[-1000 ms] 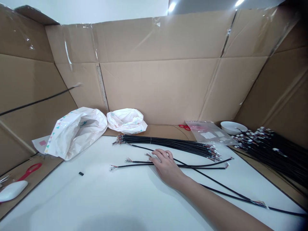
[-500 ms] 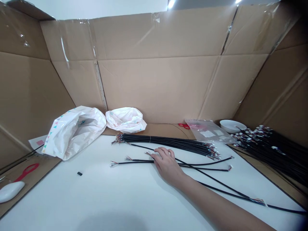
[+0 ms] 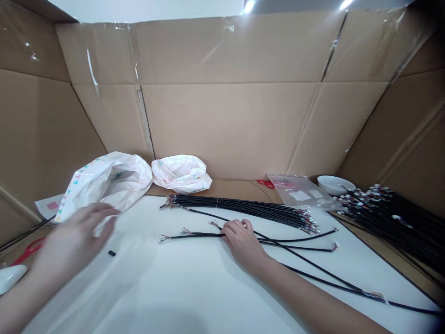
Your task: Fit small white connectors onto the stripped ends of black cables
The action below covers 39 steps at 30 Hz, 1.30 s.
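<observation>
My right hand (image 3: 243,239) rests on the table with its fingers curled over a black cable (image 3: 302,273), whose stripped wire ends poke out left of the fingertips. Other loose black cables (image 3: 203,234) with frayed, coloured wires pass beside and under this hand. Just behind them lies a thick bundle of black cables (image 3: 239,208), tied around its middle. My left hand (image 3: 83,232) is blurred by motion at the left, in front of a white plastic bag (image 3: 135,181). Its thumb stands apart from the fingers, and nothing shows between them. A small black piece (image 3: 111,253) lies right of it.
Cardboard walls (image 3: 225,125) enclose the white table (image 3: 181,287). A second white bag (image 3: 182,171), red scissors (image 3: 266,183), a clear plastic bag (image 3: 299,190) and a white bowl (image 3: 333,184) line the back. More cables (image 3: 403,222) are heaped at right; a red-handled tool (image 3: 29,250) lies at left.
My left hand has come into view from the lower left, in front of the white bag. My right hand stays at the cables, its fingers drawn in more closely.
</observation>
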Each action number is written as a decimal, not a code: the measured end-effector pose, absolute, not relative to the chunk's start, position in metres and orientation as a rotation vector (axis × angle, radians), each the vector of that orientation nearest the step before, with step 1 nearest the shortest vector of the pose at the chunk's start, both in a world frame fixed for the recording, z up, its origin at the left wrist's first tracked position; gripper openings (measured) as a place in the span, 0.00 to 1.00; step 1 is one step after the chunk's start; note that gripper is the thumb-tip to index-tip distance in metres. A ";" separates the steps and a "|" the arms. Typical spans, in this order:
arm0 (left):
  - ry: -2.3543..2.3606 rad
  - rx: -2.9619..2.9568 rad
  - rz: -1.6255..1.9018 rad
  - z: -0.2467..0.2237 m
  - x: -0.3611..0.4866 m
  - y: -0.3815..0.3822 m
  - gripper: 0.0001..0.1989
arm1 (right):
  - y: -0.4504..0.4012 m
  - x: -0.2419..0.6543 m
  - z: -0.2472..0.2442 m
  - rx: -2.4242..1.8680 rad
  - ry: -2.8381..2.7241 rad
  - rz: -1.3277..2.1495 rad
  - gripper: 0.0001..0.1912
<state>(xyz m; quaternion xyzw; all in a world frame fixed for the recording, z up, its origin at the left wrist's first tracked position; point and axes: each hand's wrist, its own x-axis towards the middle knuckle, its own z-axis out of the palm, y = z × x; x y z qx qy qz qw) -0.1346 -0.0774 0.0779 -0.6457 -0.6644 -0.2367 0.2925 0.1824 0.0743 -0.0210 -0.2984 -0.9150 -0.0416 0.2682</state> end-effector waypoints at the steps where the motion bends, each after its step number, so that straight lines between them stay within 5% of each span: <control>1: -1.726 -1.785 -0.593 0.070 -0.125 -0.064 0.14 | 0.075 0.183 -0.021 -0.819 -2.464 -0.108 0.08; 12: -1.793 -2.134 -0.914 0.000 -0.075 0.001 0.16 | 0.092 0.191 -0.015 -0.929 -2.323 -0.235 0.08; 27: -2.051 -2.144 -1.809 -0.003 -0.045 0.005 0.18 | 0.085 0.189 -0.010 -0.683 -2.232 -0.300 0.10; 39: -2.070 -2.086 -2.044 0.000 -0.039 0.000 0.16 | 0.085 0.187 -0.019 -0.818 -2.283 -0.303 0.09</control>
